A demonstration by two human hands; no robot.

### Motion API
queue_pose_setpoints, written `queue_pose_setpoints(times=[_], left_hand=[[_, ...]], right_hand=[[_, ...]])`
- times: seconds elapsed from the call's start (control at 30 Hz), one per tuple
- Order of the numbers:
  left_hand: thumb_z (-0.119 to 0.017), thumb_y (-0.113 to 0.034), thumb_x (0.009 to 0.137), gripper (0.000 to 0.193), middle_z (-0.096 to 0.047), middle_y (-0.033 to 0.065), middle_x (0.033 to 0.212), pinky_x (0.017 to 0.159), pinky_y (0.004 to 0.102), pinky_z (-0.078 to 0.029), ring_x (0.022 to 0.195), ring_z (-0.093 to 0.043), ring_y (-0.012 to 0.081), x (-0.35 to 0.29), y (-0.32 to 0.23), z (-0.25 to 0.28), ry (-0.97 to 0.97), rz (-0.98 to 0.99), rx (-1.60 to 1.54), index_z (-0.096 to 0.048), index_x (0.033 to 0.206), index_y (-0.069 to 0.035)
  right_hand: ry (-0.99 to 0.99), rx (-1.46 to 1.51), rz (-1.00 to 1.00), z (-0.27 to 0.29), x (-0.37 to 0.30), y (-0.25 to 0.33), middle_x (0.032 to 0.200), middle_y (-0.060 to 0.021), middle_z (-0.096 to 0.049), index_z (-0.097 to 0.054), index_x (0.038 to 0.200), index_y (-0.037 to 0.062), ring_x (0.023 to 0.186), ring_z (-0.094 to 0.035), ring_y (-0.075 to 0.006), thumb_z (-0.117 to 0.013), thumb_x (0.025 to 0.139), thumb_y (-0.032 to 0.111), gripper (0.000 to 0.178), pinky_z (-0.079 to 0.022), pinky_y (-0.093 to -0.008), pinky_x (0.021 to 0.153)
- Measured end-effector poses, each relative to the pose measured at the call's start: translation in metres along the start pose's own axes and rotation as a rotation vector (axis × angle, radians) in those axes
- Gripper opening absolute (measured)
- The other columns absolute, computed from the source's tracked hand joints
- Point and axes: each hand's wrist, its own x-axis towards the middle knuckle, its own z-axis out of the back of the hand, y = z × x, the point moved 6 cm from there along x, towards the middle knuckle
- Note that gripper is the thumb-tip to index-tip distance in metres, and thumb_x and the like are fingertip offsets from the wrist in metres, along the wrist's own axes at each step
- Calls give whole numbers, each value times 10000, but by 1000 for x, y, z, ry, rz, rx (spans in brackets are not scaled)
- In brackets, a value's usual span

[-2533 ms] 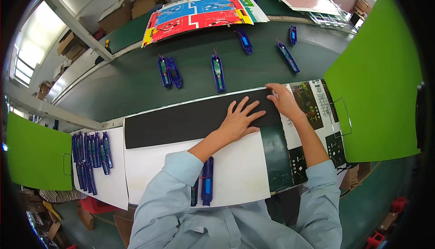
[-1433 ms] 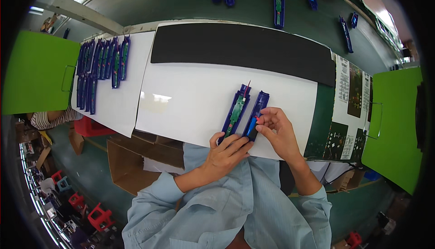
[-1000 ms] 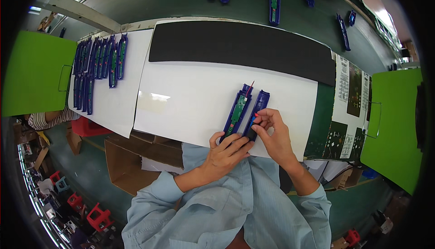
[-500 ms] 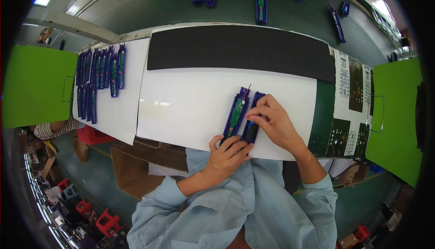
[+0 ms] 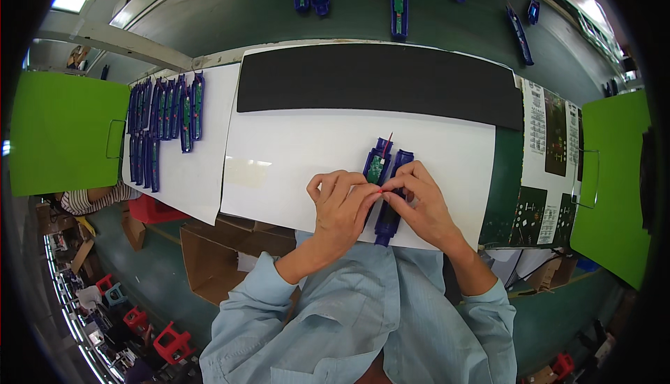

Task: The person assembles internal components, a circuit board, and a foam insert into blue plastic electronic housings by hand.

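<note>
On the white work sheet lie two long dark-blue plastic housing halves side by side, tilted slightly. The left housing half holds a green circuit board, with a thin red wire standing out of its far end; my fingers cover its near part. The right housing half runs under my right hand. My left hand and my right hand meet fingertip to fingertip over the gap between the halves. Both are closed in a pinch on a small red wire, mostly hidden by the fingers.
A black mat strip lies beyond the halves. Several filled blue housings stand in rows on the left sheet. Farther off, more housings lie on a green conveyor belt. Green panels flank both sides; a cardboard box sits below.
My left hand has left the near ends of the housing halves and come up to meet my right hand's fingertips at the red wire. The view has shifted slightly.
</note>
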Motion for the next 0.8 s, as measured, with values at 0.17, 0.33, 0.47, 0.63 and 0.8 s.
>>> queue_pose_setpoints(times=[0.17,0.33,0.47,0.63,0.8], left_hand=[[-787,-107,844,148,-634,21,990,948,412,-308,998,-554,224,-8,6,-7,-10,102,-101,-710,971,-115],[-794,-91,838,170,-629,27,975,940,398,-327,987,-552,229,-19,0,-10,8,188,-182,-709,985,-101],[-787,-53,819,211,-657,31,1028,935,391,-369,1012,-563,236,-29,9,8,-53,232,-129,-716,1014,-92],[-756,-26,805,284,-679,34,1169,923,396,-449,1055,-602,251,-38,9,-1,68,41,-38,-707,1083,-63],[-771,-87,847,240,-654,37,1069,858,380,-420,990,-574,249,-28,12,7,-41,207,-101,-725,1083,-84]], right_hand=[[-141,379,-103,-13,-7,-21,1063,-39,-502,-695,1001,16,907,-537,-126,-709,943,54,71,-459,-265,745],[-165,353,-119,-18,-10,-24,1078,-41,-488,-688,987,20,920,-530,-117,-709,946,54,57,-452,-252,759],[-211,183,-54,-14,-5,-16,1064,-52,-507,-676,970,24,948,-543,-141,-717,930,46,61,-460,-265,772],[-187,-33,65,-18,1,-4,1060,-70,-540,-670,978,14,976,-566,-163,-722,922,40,80,-474,-283,775],[-114,111,-29,-21,-2,-3,1071,-77,-553,-677,1004,7,885,-583,-162,-708,933,22,79,-477,-273,743]])
